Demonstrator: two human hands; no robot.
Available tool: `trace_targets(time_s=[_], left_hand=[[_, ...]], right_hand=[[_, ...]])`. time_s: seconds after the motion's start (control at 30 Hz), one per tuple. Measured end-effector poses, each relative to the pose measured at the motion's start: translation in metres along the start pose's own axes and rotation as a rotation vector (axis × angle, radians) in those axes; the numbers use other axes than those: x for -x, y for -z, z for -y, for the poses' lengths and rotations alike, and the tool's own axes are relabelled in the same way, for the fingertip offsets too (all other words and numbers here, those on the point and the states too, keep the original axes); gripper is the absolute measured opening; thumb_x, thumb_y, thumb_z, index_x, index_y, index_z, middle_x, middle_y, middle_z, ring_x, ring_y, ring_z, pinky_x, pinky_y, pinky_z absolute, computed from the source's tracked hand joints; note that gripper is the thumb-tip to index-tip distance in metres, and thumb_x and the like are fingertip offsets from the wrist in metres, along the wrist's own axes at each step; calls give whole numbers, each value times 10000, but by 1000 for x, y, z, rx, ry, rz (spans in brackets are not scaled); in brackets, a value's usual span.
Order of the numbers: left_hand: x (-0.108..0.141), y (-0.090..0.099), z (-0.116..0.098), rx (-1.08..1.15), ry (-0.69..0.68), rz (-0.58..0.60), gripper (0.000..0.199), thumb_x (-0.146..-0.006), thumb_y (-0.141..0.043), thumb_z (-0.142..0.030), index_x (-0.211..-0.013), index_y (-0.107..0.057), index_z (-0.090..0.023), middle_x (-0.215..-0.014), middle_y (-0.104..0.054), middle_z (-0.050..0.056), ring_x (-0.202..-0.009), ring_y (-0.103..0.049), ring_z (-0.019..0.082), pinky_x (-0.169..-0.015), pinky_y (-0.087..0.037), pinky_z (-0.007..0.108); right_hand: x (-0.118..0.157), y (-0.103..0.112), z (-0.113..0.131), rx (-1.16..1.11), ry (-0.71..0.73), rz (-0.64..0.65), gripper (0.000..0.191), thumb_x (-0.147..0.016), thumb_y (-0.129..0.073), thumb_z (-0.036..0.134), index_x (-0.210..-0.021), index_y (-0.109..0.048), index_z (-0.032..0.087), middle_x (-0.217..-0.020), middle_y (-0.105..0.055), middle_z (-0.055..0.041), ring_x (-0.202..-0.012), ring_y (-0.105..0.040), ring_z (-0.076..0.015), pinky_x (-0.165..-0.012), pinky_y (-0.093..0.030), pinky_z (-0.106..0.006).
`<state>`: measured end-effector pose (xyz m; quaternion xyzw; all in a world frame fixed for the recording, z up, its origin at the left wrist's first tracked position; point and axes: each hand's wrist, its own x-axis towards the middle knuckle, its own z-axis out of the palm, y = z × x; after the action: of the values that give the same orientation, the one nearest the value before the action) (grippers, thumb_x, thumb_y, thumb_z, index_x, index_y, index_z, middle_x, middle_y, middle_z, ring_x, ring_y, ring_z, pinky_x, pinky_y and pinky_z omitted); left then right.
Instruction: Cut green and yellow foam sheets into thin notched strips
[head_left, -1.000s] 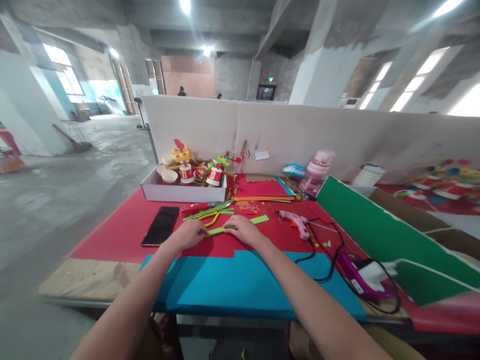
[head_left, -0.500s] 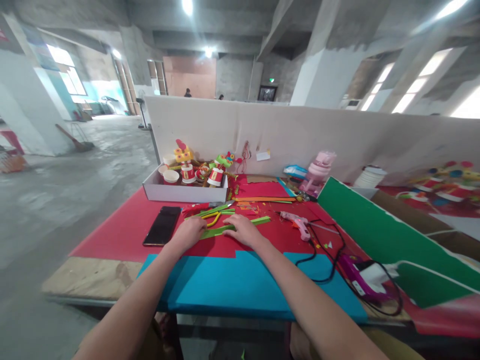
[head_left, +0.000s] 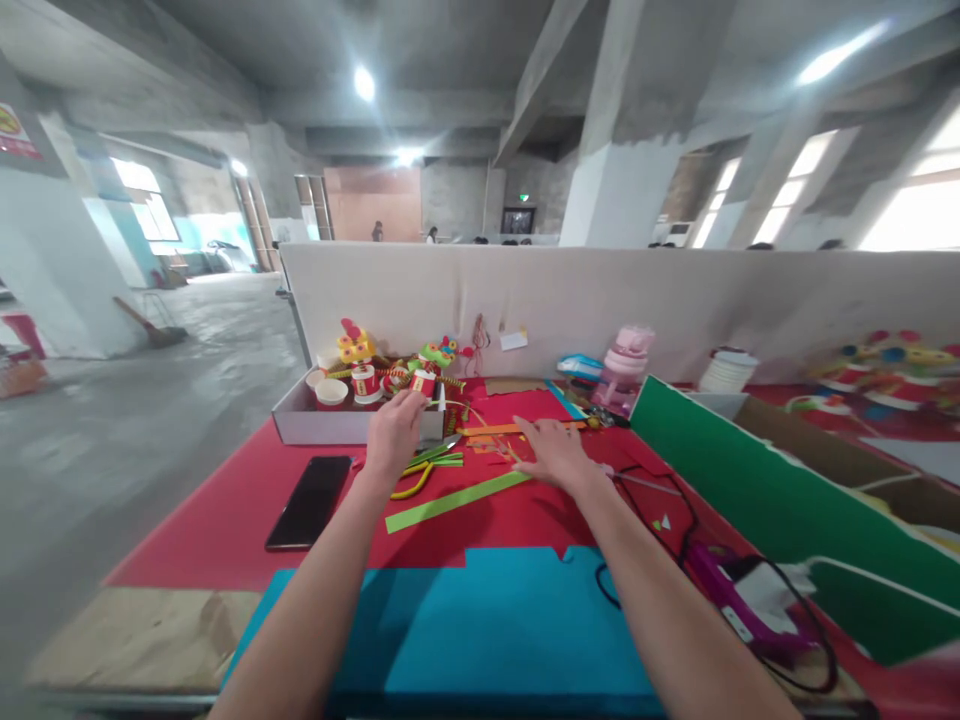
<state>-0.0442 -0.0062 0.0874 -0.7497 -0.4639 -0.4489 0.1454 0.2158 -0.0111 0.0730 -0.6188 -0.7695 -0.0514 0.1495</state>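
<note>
My left hand is raised in front of the white box, its fingers pinched on what looks like the end of a thin pale paper strip. That strip curves down to the right, towards my right hand, whose fingers are spread above the red table. Below the hands, a wider light-green paper strip lies flat and slanted. Yellow-handled scissors and several narrow green strips are beside my left hand. An orange strip lies behind, near my right fingertips.
A black phone lies at left. The white box holds paper cups and colourful figures. Blue sheets cover the front edge. At right are black cables, a purple power strip and a green board. A pink bottle-shaped object stands behind.
Both hands have left the green strip, which now lies on the table. My left hand has risen towards the box with a thin strip; my right hand has moved right. The view has tilted up.
</note>
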Motion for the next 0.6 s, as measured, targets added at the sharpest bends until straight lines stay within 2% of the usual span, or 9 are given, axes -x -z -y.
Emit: trace_targets(time_s=[0.03,0.1,0.17,0.23,0.37,0.43,0.5,0.6], left_hand=[[4,-12,1,18,-33,23,180,-900,-470,-178,-902,-649,-196,-959,-675,52,-826,-612,155,-708,-446,245],[19,-35,0,47,-168,90,184,-890,-480,-157,-891,-660,-196,-1034,-672,68,-913,-609,173,-783,-459,269],[37,-52,-1,66,-281,158,200,-882,-481,-137,-913,-669,-198,-1073,-661,84,-959,-599,186,-823,-468,295],[49,-60,-1,102,-333,193,208,-876,-487,-131,-895,-682,-203,-1111,-644,92,-999,-586,194,-855,-472,316],[52,-61,8,255,-262,138,254,-861,-488,-104,-908,-710,-220,-1148,-604,90,-992,-573,177,-850,-490,309],[49,-60,11,350,-213,106,270,-846,-497,-83,-914,-718,-222,-1166,-582,87,-947,-571,157,-821,-500,292],[47,-62,12,429,-177,83,261,-830,-516,-73,-890,-724,-219,-1163,-576,82,-921,-571,148,-804,-506,289],[48,-64,9,532,-125,58,237,-812,-542,-68,-836,-729,-210,-1129,-585,79,-901,-582,147,-789,-512,291]], right_hand=[[1,0,-1,-80,48,5,718,-740,-710,397,-1377,-453,189,-1281,-563,-188,-1210,-478,-357,-1011,-306,-524],[-1,-8,9,-349,192,-49,546,-872,-542,411,-1374,-448,218,-1334,-543,-132,-1246,-471,-272,-1038,-321,-437],[-8,-23,27,-602,202,-114,396,-953,-369,330,-1304,-513,216,-1299,-580,-100,-1188,-529,-206,-1023,-350,-380],[-15,-43,45,-724,140,-154,360,-962,-331,296,-1209,-576,204,-1161,-661,-91,-1093,-586,-205,-1029,-331,-410],[-19,-80,65,-688,151,-179,290,-934,-360,241,-1012,-638,213,-923,-700,-62,-928,-607,-216,-1055,-234,-495],[-17,-93,68,-711,183,-151,257,-893,-381,191,-875,-637,209,-835,-672,-50,-863,-588,-210,-1028,-271,-479],[-15,-101,67,-856,188,-86,230,-860,-395,181,-839,-622,210,-815,-644,-39,-841,-573,-206,-958,-358,-423],[-14,-103,62,-1150,136,-43,203,-856,-439,279,-915,-623,219,-933,-632,-40,-935,-563,-212,-895,-410,-362]])
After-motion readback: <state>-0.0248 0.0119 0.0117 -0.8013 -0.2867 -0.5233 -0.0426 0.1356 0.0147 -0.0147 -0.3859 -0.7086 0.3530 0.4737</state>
